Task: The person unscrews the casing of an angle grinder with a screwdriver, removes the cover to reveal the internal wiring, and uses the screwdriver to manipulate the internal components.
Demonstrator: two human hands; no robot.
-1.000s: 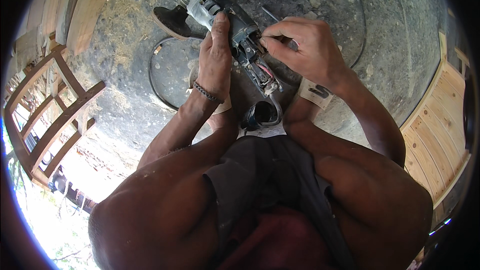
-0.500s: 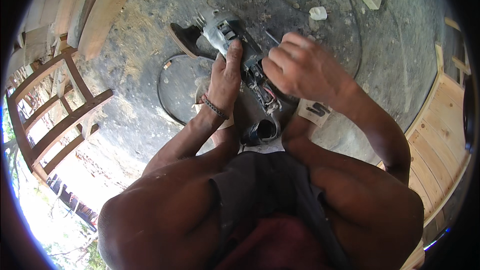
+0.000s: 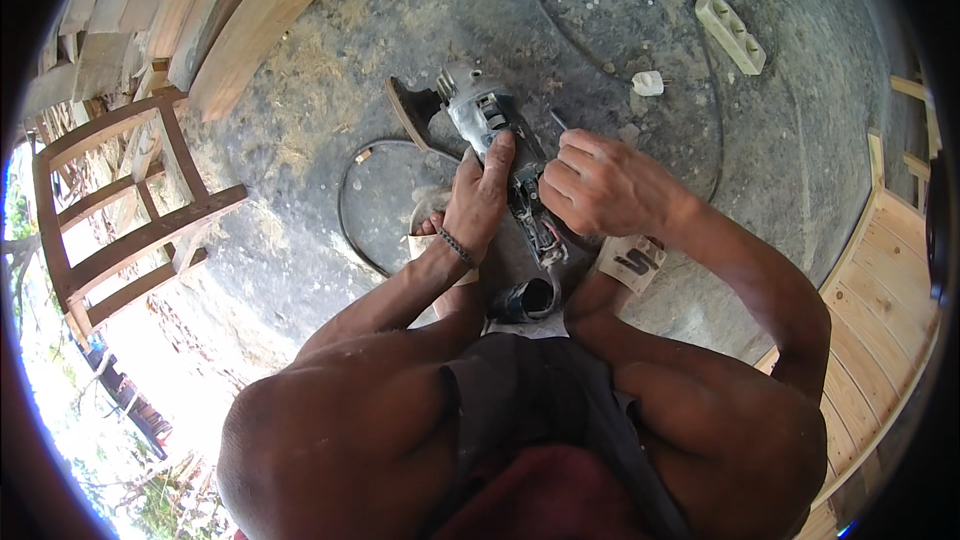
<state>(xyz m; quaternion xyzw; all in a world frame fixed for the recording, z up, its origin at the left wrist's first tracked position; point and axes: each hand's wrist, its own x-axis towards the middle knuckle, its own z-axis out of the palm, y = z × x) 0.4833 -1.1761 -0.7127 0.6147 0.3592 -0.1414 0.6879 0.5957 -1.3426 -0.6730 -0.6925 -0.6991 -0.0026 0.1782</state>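
Note:
An angle grinder (image 3: 478, 108) lies tilted between my feet, its disc guard (image 3: 412, 112) toward the far left. Its rear end is uncovered, baring wires and inner parts (image 3: 540, 230). My left hand (image 3: 480, 195) is closed round the grey body, thumb on top. Beside the bared section, my right hand (image 3: 605, 185) is closed in a fist. A thin dark rod (image 3: 559, 119) sticks out of its far side; the rest of the rod is hidden by the fingers. Close to me, a black hollow sleeve (image 3: 522, 300) sits by the cord.
A white plug (image 3: 648, 84) and a pale power strip (image 3: 731, 33) lie on the stained concrete floor (image 3: 330, 60). Black cable (image 3: 345, 195) loops at the left. A wooden frame (image 3: 140, 210) and planks (image 3: 260, 25) stand left; slatted wood (image 3: 880, 290) is at the right.
The whole view has shifted, so the grinder and both hands sit lower and slightly further right in the picture. Both hands keep their holds, the right still beside the bared wiring.

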